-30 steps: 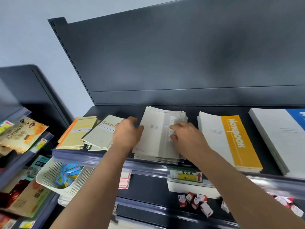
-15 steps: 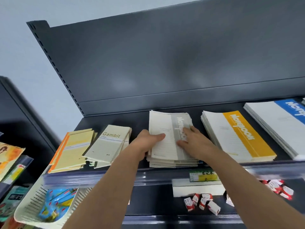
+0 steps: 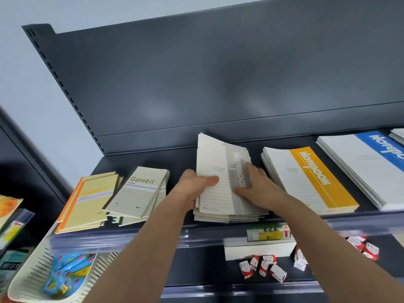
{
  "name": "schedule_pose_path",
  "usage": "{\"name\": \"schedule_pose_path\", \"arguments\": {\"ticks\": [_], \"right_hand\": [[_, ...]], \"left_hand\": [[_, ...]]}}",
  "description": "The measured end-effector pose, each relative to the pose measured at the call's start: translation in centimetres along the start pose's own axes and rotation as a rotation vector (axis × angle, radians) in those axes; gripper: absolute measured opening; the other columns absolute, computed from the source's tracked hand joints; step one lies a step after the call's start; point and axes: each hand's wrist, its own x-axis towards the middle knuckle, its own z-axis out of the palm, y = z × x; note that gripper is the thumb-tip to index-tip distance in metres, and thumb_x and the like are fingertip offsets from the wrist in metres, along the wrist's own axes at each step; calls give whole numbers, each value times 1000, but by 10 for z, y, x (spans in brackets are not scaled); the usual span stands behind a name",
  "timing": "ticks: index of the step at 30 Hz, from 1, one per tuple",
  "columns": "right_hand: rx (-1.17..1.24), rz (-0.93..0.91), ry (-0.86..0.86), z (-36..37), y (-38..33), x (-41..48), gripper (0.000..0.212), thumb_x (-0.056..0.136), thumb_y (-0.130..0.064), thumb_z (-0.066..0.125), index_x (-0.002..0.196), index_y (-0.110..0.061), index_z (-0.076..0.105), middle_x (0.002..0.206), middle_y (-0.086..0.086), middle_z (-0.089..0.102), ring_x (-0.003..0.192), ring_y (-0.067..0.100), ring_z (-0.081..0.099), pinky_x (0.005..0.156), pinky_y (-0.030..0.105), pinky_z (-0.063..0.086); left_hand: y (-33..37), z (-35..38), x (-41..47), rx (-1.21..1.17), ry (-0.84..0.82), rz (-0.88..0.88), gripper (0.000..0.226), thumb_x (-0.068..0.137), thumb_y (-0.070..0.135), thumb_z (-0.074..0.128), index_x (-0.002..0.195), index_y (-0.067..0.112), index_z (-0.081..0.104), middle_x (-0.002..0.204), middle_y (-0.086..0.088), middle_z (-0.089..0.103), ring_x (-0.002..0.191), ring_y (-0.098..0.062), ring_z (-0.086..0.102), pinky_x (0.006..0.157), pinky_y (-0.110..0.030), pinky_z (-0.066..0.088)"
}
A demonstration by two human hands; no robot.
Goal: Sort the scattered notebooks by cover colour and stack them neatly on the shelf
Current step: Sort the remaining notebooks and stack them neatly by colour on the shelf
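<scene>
Two hands: both rested on the grey-banded notebook stack [image 3: 220,182] at the middle of the shelf [image 3: 140,158], as I watched through the head camera.
Left hand [image 3: 192,186]: it clasped the stack's left edge, thumb laid across the top cover, fingers wrapped under the side.
Right hand [image 3: 255,189]: fingers were spread flat on the grey band, pressing the cover down; it gripped nothing that I could make out.
Grey stack: its far end was lifted off the shelf and the layers below were fanned unevenly.
Yellow-banded stack [image 3: 306,180]: it lay just beside the grey one on the right, squared up.
Blue-banded stack [image 3: 363,165]: it sat further right, partly cut off by the frame.
Gambit pads [image 3: 140,191]: a cream pile lay left of my left hand, slightly askew.
Orange-spined pads [image 3: 85,202]: these lay at the shelf's left end, overlapped by the cream pile.
Below: a price tag [image 3: 267,234] hung on the shelf rail, small red-and-white boxes [image 3: 262,266] lay scattered on the lower shelf, and a pale basket [image 3: 24,281] stood at lower left.
</scene>
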Motion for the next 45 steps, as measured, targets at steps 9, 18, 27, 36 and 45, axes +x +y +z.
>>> {"name": "schedule_pose_path", "arguments": {"ticks": [9,18,27,36,45], "right_hand": [[739,-93,208,-12,-5,2,80,72,-13,82,135,-17,34,126,-7,55,118,15,53,96,34,46],[695,-362,285,7,-13,-11,68,83,0,69,124,-30,25,129,-5,51,117,0,49,97,21,46],[756,-409,172,24,-13,-11,85,77,-2,76,141,-23,24,128,-8,55,121,7,52,101,32,48],[814,-417,303,30,-19,-11,61,86,-4,67,135,-23,36,122,-9,60,110,0,58,88,21,51],[769,-428,253,6,-21,-15,81,75,-17,78,140,-27,31,117,-23,61,110,-6,57,94,24,52]], "left_hand": [[-9,-19,-12,-132,-54,380,45,84,6,72,122,19,52,106,2,73,96,-17,71,76,-29,57],[-33,-37,7,-111,-118,513,69,76,16,79,137,11,47,125,-4,65,118,-20,60,102,-43,48],[-31,-36,9,-89,-143,560,94,59,27,92,136,7,44,126,-10,63,119,-25,59,100,-47,48],[-27,-34,11,-161,-106,558,70,73,21,83,133,13,47,124,-4,65,117,-21,60,98,-38,50],[-21,-28,9,-123,-101,561,91,58,30,89,135,22,41,124,3,63,116,-14,59,99,-38,49]]}}
